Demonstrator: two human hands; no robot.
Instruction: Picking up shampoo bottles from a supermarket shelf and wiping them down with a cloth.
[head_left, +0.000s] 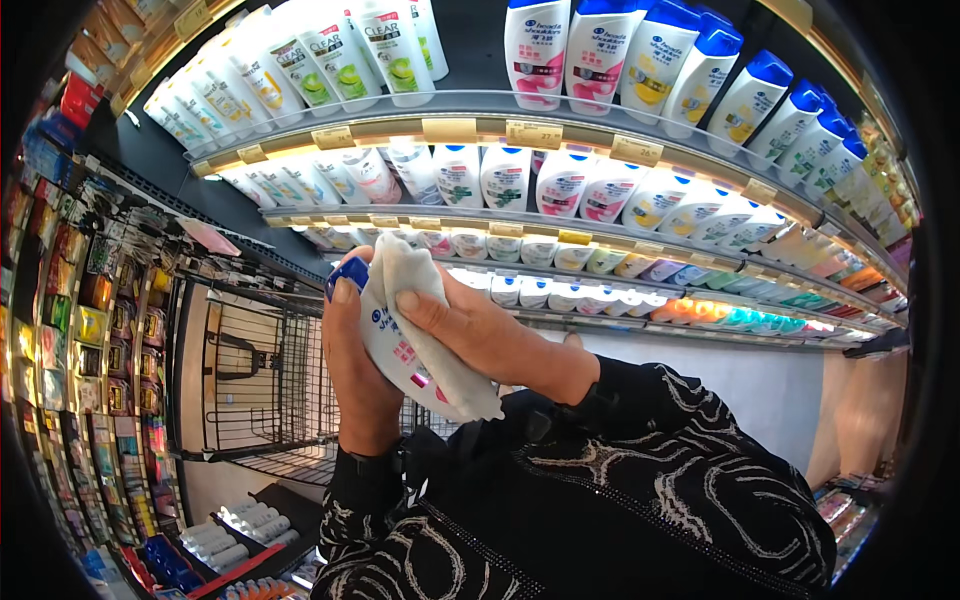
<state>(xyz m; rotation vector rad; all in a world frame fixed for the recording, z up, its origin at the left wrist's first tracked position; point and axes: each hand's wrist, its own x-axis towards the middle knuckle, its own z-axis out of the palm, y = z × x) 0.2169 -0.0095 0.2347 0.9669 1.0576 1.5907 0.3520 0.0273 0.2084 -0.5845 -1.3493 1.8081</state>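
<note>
A white shampoo bottle (397, 345) with a blue cap (346, 277) and pink marks is tilted in front of my chest. My left hand (360, 382) grips it from the left side, thumb near the cap. A whitish cloth (450, 360) lies against the bottle's right side and front. My right hand (487, 322) holds this cloth, its thumb pressing it onto the bottle near the top. The fingers behind the bottle are mostly hidden.
Beyond the hands, lit shelves (450, 129) carry rows of shampoo bottles (532, 56). A black wire shopping cart (262, 375) stands at the left. Packed racks (97, 337) line the far left, and white bottles (232, 536) lie in a display at the lower left.
</note>
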